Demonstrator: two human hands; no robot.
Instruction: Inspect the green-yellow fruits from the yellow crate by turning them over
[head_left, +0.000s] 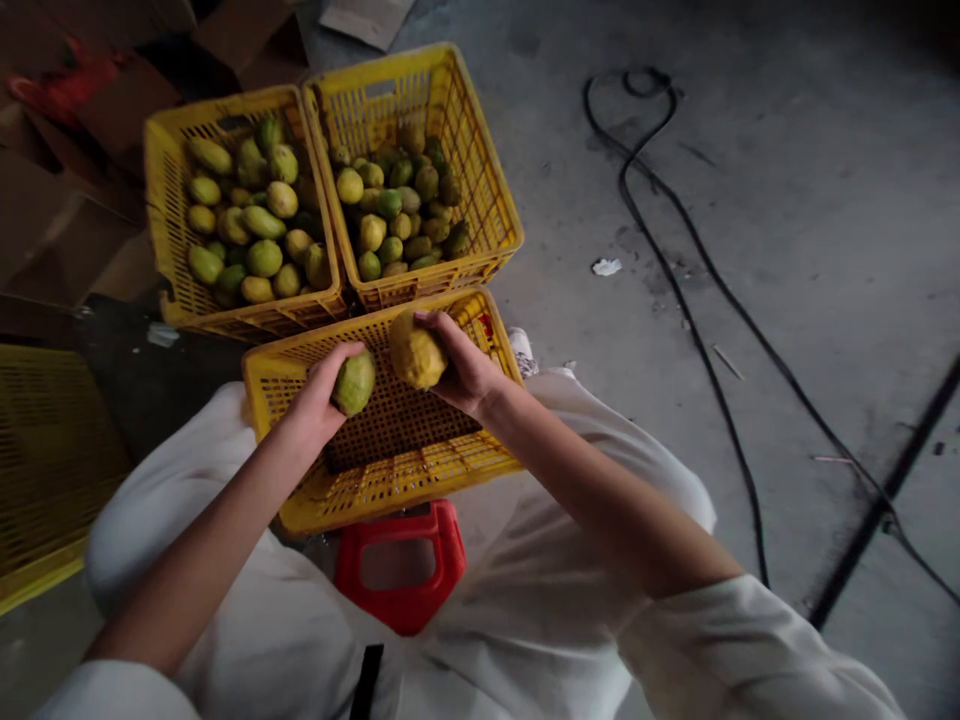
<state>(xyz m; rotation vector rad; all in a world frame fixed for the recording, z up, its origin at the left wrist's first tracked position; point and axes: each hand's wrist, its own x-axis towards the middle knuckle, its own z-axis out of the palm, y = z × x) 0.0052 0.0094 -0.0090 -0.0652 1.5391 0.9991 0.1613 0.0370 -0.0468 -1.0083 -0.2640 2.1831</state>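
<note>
Here, line by line, is how things stand in my hands.

Left hand (324, 392): my fingers are wrapped around a green fruit (354, 383), just left of the frame's centre, thumb on the near side and the rest curled over the far side.

Right hand (463, 368): clamped on a yellow fruit (415, 352), fingers over the top, palm behind it. The two fruits are just beside each other, nearly touching.

Where they are: both are held above the near crate (390, 470), which lies between my knees (I can see no fruit on the bare mesh that shows).

Handling, as I judge it: each fruit fills the palm, so moderately heavy for one hand. The skin looks rough and firm, not slippery, but it would likely bruise if squeezed or dropped. The best hold is around the widest part, palm cupped underneath.

Left far crate (169, 200): upper left of the frame, holding green and yellowish fruit.

Right far crate (480, 170): top centre, touching the left one, also partly filled.

Red stool (401, 570): below the near crate, lower centre.

Black cable (675, 280): runs across the concrete floor at the right.

Another yellow crate (45, 460): left edge, contents not visible.
</note>
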